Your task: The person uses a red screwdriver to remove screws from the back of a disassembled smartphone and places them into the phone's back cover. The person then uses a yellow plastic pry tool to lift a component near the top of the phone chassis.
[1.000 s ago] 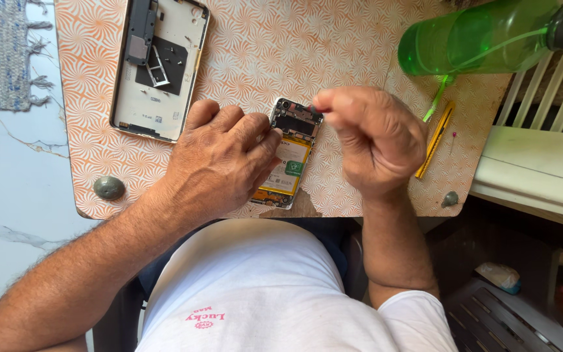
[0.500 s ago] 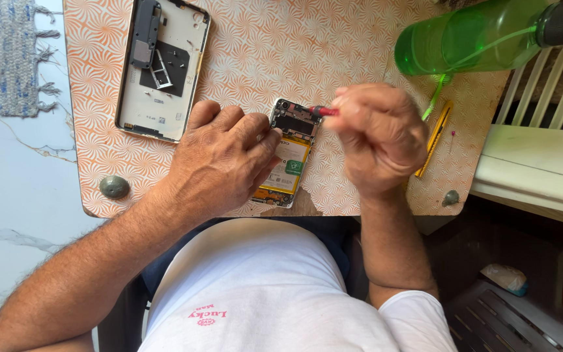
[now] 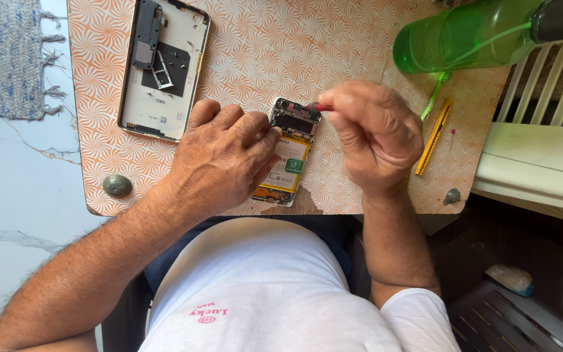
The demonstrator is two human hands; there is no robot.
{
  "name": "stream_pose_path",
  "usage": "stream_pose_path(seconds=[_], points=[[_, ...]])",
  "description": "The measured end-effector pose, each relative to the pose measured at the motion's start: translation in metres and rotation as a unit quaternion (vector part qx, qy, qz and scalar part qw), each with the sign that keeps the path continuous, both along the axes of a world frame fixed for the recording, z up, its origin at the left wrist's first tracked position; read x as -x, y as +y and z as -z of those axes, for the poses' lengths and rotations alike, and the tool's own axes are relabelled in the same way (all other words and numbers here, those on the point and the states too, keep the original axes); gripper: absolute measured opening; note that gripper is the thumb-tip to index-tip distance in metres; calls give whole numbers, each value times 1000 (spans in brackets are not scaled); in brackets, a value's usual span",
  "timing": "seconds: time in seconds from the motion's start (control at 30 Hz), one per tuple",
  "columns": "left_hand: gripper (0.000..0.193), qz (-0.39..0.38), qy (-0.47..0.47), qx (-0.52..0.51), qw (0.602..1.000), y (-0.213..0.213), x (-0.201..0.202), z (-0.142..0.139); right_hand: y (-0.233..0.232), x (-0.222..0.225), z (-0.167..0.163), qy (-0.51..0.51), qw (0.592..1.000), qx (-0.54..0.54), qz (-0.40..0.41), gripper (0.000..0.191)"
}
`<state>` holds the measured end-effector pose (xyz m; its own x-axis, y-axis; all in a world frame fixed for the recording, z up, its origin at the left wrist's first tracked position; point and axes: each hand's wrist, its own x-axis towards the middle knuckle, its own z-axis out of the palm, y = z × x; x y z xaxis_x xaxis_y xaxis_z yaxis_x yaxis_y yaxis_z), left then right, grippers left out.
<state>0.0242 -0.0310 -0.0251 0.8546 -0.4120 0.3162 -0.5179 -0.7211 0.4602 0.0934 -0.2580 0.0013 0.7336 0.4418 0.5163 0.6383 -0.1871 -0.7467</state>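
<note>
L hand (image 3: 219, 160) steadies phone (image 3: 288, 153), R hand (image 3: 376, 133) grips screwdriver (image 3: 317, 107)

You're at a makeshift home repair spot: a small patterned table (image 3: 360, 58), marble floor (image 3: 27, 195), woven rug (image 3: 4, 55), opened phone (image 3: 288, 153).

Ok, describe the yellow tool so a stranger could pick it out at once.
Start at the green bottle lying at the table's far right. Just below it, right of the right hand, lies the yellow tool: a slim, slanted stick, the only yellow one there.
</note>
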Motion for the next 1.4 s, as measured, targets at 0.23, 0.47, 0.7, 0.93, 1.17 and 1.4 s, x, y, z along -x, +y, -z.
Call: stream_pose_path(seconds=[0.23,0.47,0.7,0.93,1.17,1.4], points=[[32,1,1,2,1000,1,0,-1,-2,2,2,12,1000,-4,6,30],[33,1,5,-3,1000,1,-1,-1,-7,2,6,21,1000,-18,6,28],[34,1,3,-9,1000,0,0,0,-5,2,8,24,999,-19,12,25],[33,2,13,-10,1000,0,2,-2,-3,7,-2,36,999,-15,12,27],[36,1,8,-19,1000,-2,3,-2,-6,8,-4,33,999,-4,23,26],[36,-1,11,-20,1000,-3,4,-2,-5,10,-2,54,998,-25,13,25]])
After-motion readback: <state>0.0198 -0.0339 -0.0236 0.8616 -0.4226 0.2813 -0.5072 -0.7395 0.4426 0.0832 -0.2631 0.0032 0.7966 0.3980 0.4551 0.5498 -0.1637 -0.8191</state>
